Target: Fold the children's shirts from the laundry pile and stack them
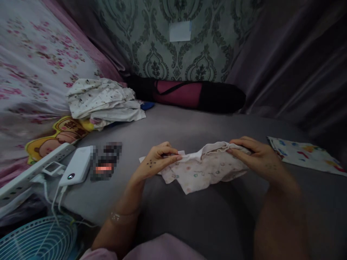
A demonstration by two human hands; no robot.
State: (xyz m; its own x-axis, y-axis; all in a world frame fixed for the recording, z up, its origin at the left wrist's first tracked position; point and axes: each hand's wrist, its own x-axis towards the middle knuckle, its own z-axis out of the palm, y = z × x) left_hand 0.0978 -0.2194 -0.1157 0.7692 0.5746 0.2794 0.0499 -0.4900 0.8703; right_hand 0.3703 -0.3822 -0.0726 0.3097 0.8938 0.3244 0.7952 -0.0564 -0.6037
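A small pale printed garment [202, 169] lies on the grey bed surface [189, 126] in front of me. My left hand [157, 160] pinches its white edge at the left end. My right hand [257, 155] grips the bunched fabric at the right end. The cloth sags a little between the two hands, with its lower corner resting on the bed.
A heap of white dotted clothes [104, 99] sits at the back left. A white power bank [77, 166] and power strip [32, 169] lie at the left, a fan [38, 240] below them. A patterned cloth [303, 153] lies at the right, a dark rolled bag [189, 94] along the wall.
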